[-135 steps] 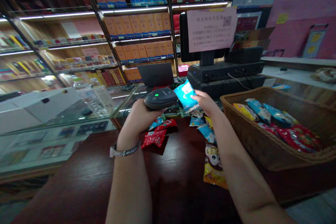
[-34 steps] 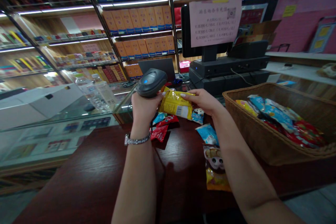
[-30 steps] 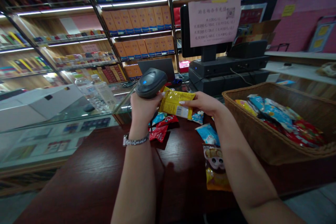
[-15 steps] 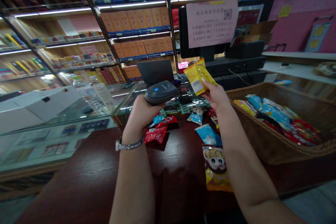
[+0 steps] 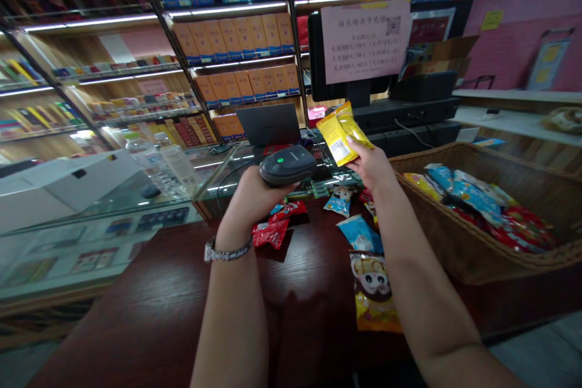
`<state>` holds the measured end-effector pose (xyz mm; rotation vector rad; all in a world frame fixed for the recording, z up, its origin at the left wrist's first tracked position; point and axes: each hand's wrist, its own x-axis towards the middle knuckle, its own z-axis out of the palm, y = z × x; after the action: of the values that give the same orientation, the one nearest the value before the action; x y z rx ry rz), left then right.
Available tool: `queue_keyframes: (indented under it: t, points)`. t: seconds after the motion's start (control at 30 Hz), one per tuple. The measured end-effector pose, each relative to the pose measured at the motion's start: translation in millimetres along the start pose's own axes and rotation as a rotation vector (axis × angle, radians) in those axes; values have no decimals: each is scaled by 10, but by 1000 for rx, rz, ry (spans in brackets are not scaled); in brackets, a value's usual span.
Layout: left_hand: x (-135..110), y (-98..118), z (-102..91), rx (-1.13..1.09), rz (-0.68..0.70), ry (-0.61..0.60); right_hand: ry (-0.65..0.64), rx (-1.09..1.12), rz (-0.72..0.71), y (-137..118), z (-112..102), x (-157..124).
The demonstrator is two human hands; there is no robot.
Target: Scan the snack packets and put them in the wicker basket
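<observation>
the left hand (image 5: 248, 206) is clenched round a handheld barcode scanner (image 5: 287, 165), a dark unit lying across the palm with a green light glowing on top! and over on the right, the right hand (image 5: 370, 165) grips a yellow snack packet (image 5: 341, 136) between thumb and fingers, holding it up at a tilt with its white barcode patch showing. packet and scanner are near each other but not touching, the packet sitting higher and to the right.

below the hands, the dark wood bench (image 5: 136, 309) carries a loose spread of packets: a red packet (image 5: 270, 233) just under the left hand, a small blue-and-white packet (image 5: 339, 201) further along, a blue packet (image 5: 359, 234) nearer the right forearm, and a yellow packet with a cartoon face (image 5: 371, 291) lying closest to the person.

to the right, a woven wicker basket (image 5: 454, 257) stands on the bench, piled with blue, red and yellow packets (image 5: 477, 206). a metal bracelet watch (image 5: 227, 250) circles the left wrist.

behind it all, a glass display counter (image 5: 113, 209) runs along the left with a water bottle (image 5: 159, 163) inside or behind the glass, you can't quite tell which. a laptop (image 5: 268, 124) sits beyond the scanner, and a pink notice (image 5: 364, 42) is fixed to the back of a monitor, facing this way, in front of shelves of orange boxes (image 5: 236, 33).
</observation>
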<state>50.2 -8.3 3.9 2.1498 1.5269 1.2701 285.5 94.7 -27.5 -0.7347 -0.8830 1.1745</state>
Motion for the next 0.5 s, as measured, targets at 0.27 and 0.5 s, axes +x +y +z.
queue_keyframes:
  t: [0.27, 0.5]
  points:
    - [-17, 18, -4, -16, 19, 33, 99, -283, -191, -82, -149, 58]
    - [-13, 12, -27, -13, -23, 51, 592, -1180, -508, -614, -837, -78]
